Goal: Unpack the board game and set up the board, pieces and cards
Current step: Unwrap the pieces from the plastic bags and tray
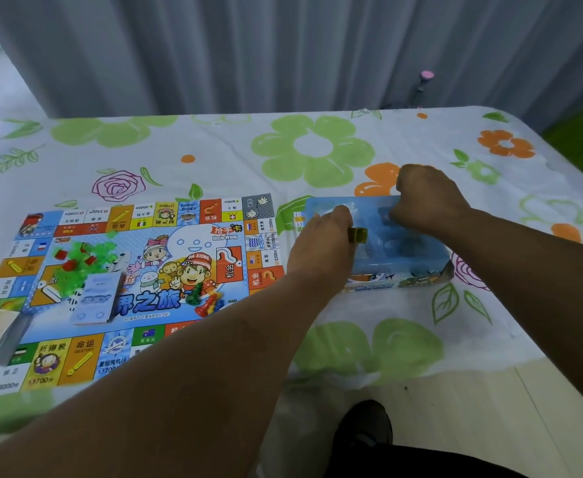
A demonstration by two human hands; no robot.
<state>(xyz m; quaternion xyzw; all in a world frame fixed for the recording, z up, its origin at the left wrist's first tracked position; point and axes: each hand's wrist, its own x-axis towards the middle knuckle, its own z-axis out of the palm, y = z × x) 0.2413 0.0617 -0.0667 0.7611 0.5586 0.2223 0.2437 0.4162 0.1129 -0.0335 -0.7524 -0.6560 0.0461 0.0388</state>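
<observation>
Left hand (pixel 321 246): pinches a small olive piece (pixel 358 235) over the blue tray (pixel 403 250). Right hand (pixel 428 198): curled on the tray's far edge, gripping it. Board (pixel 166 257): flat to the left, pawns (pixel 207 301) on it. Step, I judge: emptying the tray; next, carry the piece to the board

Soft, flat, rather dim light with a cool bluish cast; the brightest patch lies at 10 o'clock, beside the curtain (pixel 283 46). Shadows on the counter (pixel 214 150) are faint and soft-edged. The board (pixel 186 236) smears with blur towards 9 o'clock, the near forearm (pixel 145 391) at 7 o'clock is unsharp, and wide-angle bending curves the counter's far edge.
</observation>
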